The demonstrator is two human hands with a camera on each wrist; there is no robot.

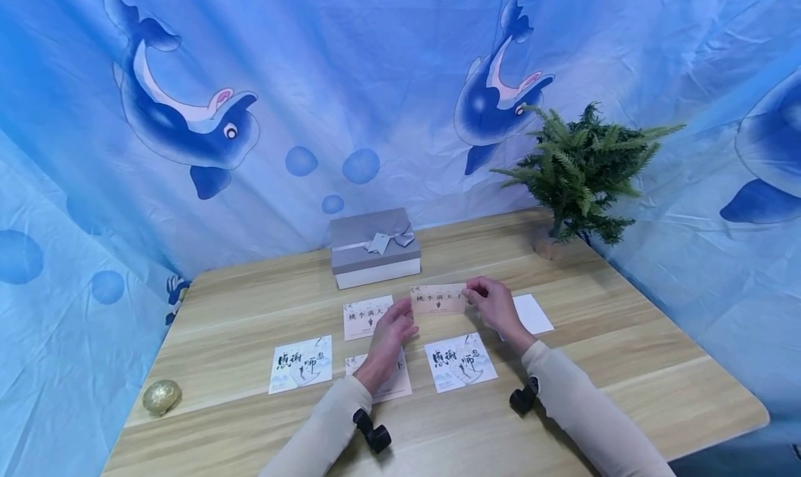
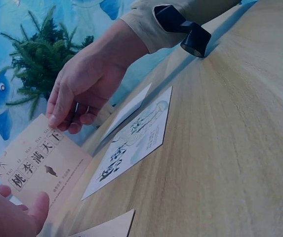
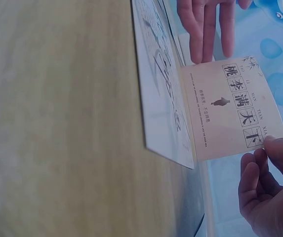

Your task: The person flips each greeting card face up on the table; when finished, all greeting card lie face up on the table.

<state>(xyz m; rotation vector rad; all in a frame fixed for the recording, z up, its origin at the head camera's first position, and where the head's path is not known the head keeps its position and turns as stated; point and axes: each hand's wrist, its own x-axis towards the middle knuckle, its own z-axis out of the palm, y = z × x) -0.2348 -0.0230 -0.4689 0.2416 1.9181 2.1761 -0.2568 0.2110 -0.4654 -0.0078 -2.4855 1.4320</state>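
My right hand (image 1: 494,306) pinches the right edge of a pale pink greeting card (image 1: 438,303) between thumb and fingers. The card stands tilted up, printed side toward me, its lower edge near the table. At its left edge is my left hand (image 1: 389,334), fingers relaxed and slightly bent; in the right wrist view the left fingers (image 3: 208,34) look straight beside the card. Another pink card (image 1: 358,320) lies left of that hand, and a third pink card (image 1: 397,385) is partly hidden under the left wrist. Just in front of the held card lies a white calligraphy card (image 1: 461,362).
A matching calligraphy card (image 1: 300,366) lies on the left, and a blank white card (image 1: 537,315) lies partly behind my right wrist. Behind stands a grey-lidded gift box (image 1: 375,247) with a bow. A potted green plant (image 1: 578,171) is back right; a gold ornament (image 1: 161,397) sits far left.
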